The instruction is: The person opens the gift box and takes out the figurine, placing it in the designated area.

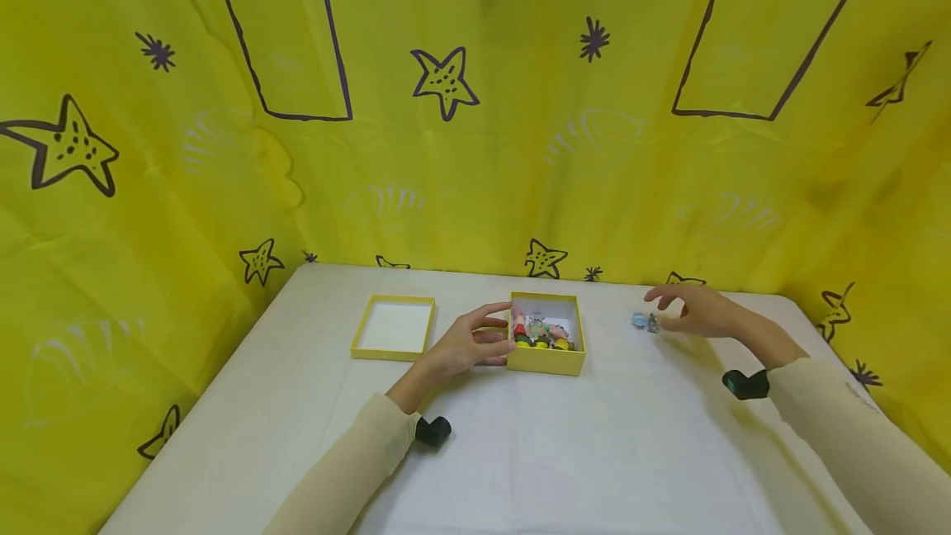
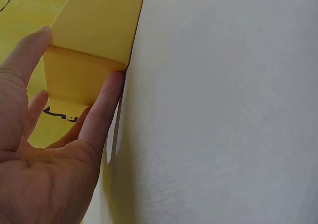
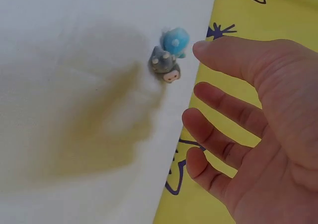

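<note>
A yellow open-topped box (image 1: 546, 362) stands near the middle of the table with several small colourful figurines (image 1: 537, 330) inside. My left hand (image 1: 466, 345) is at its left side; in the left wrist view, spread, mostly straight fingertips touch the wall of the yellow box (image 2: 84, 75). To the right lie two small figurines: a light blue one (image 3: 176, 40) and a grey one with a pale face (image 3: 161, 61), side by side. Just beyond them my right hand (image 3: 248, 114) hovers with thumb and fingers apart, holding nothing.
A shallow yellow box lid (image 1: 394, 327) with a white inside lies to the left of the box. White cloth covers the table (image 1: 594, 452). Yellow curtain (image 1: 490, 172) with dark starfish drawings hangs behind the table and along its sides.
</note>
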A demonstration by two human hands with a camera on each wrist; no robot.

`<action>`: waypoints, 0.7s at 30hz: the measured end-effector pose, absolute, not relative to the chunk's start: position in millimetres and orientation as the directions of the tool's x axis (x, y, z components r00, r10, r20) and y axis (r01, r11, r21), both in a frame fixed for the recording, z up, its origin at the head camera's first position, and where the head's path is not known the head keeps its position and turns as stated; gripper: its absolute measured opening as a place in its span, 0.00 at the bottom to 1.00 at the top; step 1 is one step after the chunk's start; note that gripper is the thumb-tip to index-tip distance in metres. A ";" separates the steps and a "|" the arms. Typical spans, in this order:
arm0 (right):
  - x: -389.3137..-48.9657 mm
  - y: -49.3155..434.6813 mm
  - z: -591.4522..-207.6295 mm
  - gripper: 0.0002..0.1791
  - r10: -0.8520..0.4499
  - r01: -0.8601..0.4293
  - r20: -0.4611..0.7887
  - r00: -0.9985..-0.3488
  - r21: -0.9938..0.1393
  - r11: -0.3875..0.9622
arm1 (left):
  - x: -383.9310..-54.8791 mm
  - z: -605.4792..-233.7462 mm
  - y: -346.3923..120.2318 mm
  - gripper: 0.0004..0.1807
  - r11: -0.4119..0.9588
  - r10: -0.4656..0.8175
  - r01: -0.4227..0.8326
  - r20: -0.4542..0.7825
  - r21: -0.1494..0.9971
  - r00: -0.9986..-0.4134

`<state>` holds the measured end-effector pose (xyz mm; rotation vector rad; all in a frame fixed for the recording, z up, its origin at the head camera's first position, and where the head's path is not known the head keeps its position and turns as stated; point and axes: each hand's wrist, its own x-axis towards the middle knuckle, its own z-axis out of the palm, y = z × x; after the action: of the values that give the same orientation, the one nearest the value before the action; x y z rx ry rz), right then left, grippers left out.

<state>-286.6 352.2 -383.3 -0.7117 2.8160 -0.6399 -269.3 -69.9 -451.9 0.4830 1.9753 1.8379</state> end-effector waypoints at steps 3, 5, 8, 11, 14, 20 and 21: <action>-287.4 349.9 -379.1 0.25 -0.502 -0.425 -0.060 -0.863 -0.450 0.785 | -268.5 -451.2 -69.7 0.40 0.085 0.500 -0.018 -0.058 0.996 -0.864; -287.2 346.7 -376.0 0.25 -0.506 -0.427 -0.066 -0.860 -0.449 0.785 | -267.9 -450.6 -69.8 0.40 0.098 0.493 -0.015 -0.062 0.995 -0.868; -287.0 341.4 -370.8 0.25 -0.511 -0.428 -0.072 -0.857 -0.452 0.782 | -268.2 -450.1 -69.7 0.40 0.104 0.490 -0.016 -0.066 0.994 -0.869; -288.0 336.1 -364.3 0.25 -0.521 -0.432 -0.076 -0.850 -0.465 0.773 | -268.8 -449.6 -69.6 0.40 0.100 0.492 -0.020 -0.067 0.995 -0.868; -290.1 330.8 -357.4 0.25 -0.540 -0.452 -0.063 -0.840 -0.470 0.758 | -269.1 -449.8 -69.5 0.41 0.094 0.498 -0.020 -0.064 0.995 -0.865; -291.6 316.1 -342.5 0.25 -0.540 -0.461 -0.043 -0.841 -0.466 0.755 | -269.4 -451.3 -69.5 0.41 0.090 0.507 0.002 -0.044 0.996 -0.861; -291.6 313.3 -340.3 0.25 -0.542 -0.463 -0.041 -0.839 -0.469 0.752 | -269.3 -451.3 -69.4 0.41 0.088 0.507 0.002 -0.043 0.996 -0.861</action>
<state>-291.6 313.3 -340.3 -0.8024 2.7749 -0.6741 -269.3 -69.4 -451.3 0.5019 1.9957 1.8261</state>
